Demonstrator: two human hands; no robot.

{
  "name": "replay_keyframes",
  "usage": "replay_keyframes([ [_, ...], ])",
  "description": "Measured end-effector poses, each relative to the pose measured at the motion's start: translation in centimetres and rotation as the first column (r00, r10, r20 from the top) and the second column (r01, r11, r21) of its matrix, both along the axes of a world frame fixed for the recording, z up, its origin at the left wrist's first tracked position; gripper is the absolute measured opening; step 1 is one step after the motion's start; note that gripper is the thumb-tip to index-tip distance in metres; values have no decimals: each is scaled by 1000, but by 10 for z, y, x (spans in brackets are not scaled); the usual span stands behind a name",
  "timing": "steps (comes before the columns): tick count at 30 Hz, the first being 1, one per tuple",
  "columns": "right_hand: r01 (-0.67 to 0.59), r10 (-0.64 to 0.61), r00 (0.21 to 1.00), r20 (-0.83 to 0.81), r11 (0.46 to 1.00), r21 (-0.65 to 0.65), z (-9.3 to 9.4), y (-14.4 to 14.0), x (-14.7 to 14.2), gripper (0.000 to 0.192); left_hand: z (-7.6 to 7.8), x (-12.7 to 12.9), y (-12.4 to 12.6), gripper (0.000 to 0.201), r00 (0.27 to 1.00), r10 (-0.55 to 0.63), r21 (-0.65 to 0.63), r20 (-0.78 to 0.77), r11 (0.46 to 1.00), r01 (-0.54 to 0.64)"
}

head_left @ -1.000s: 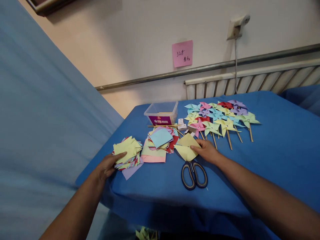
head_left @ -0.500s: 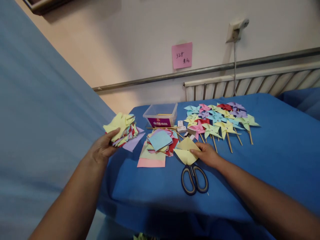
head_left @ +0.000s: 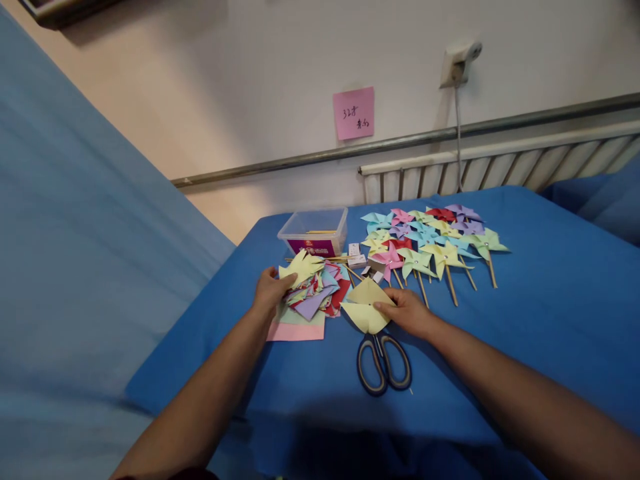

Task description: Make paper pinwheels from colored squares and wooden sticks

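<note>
The tabletop [head_left: 550,320], draped in blue cloth, fills most of my view, with a white radiator [head_left: 500,167] behind it along the wall and a pink note [head_left: 354,113] stuck above. Across the far right of the cloth lies a spread of finished pinwheels [head_left: 433,241] on wooden sticks, overlapping one another. A clear plastic box [head_left: 314,231] sits at the far edge, just beyond the heap of paper squares [head_left: 315,293] that lies near the middle of the cloth, on top of a pink sheet [head_left: 295,331]. My left hand [head_left: 269,291] has its grip closed on the left edge of that heap, thumb over the pale yellow sheets on top, fingers under them. My right hand [head_left: 409,312] rests flat with a narrow grip, fingertips pinning the right corner of a folded yellow piece [head_left: 367,308] that lies just right of the heap. The scissors [head_left: 383,360] lie shut just in front of that piece, handles toward me. To do this well, I judge that I should set the stack down squarely, keep my thumb pressing until the sheets have settled so they do not fan out or slide toward the sticks [head_left: 320,257] beside the box, and hold the yellow fold still with light pressure so its creases stay crisp.
</note>
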State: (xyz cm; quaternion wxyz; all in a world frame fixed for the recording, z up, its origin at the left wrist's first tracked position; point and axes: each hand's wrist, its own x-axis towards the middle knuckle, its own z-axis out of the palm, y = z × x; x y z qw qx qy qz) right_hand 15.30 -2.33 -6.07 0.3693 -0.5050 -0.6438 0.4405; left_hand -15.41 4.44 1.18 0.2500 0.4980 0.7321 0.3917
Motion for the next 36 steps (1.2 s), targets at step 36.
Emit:
replay_keyframes([
  [36, 252, -330, 666, -669, 944, -214, 18, 4, 3, 48, -15, 173, -51, 47, 614, -288, 129, 735, 948, 290],
])
